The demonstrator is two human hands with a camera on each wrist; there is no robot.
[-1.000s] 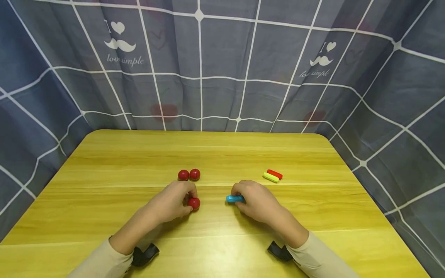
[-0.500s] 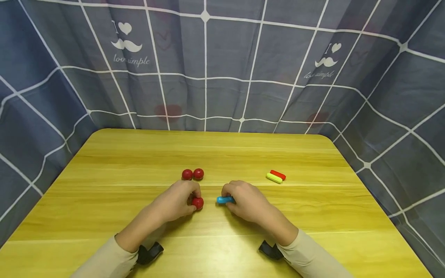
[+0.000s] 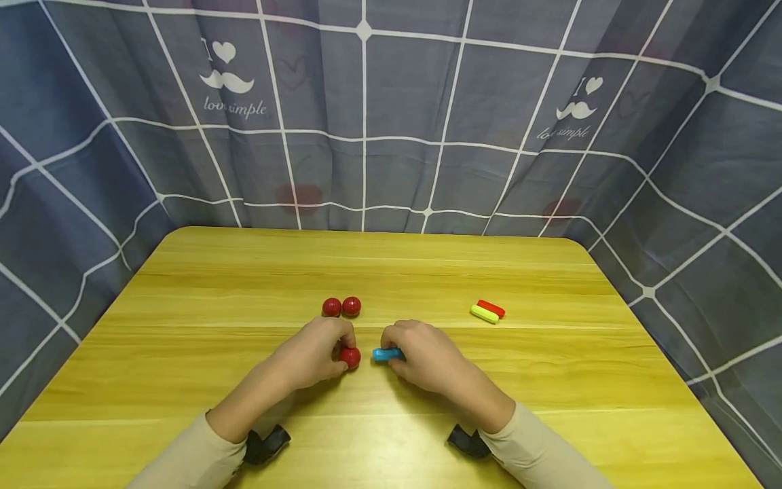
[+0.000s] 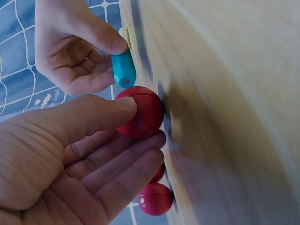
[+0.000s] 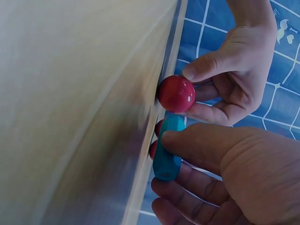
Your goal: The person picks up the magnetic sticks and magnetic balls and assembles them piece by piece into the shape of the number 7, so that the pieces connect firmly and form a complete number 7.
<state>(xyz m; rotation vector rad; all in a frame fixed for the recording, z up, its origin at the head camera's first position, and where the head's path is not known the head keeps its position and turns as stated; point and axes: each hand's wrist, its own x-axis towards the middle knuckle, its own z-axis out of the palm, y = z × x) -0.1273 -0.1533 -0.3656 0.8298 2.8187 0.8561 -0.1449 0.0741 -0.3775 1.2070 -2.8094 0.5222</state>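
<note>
— red glossy ball [image 3: 350, 357] pinched in the left hand [image 3: 311, 354], thumb on top and fingers beneath, low on the yellow wooden table [image 3: 391, 272] near its middle. what's the right hand doing?

— right hand [image 3: 421, 353] grips a short turquoise plastic rod [image 3: 386, 354], thumb over it, fingers curled under. its free end points at the ball, just beside it; i can't tell whether they touch.

— so which step would you call it?

— looks to me like bringing the two pieces together, rod end to ball. the next move would need a steady ball and a straight, gentle push along the rod.

— pose?

— both wrists low, forearms angled inward, knuckles up. two more red balls [image 3: 341, 307] sit touching just behind the hands; a red and a yellow-green rod [image 3: 487, 311] lie side by side well off to the right.
</note>
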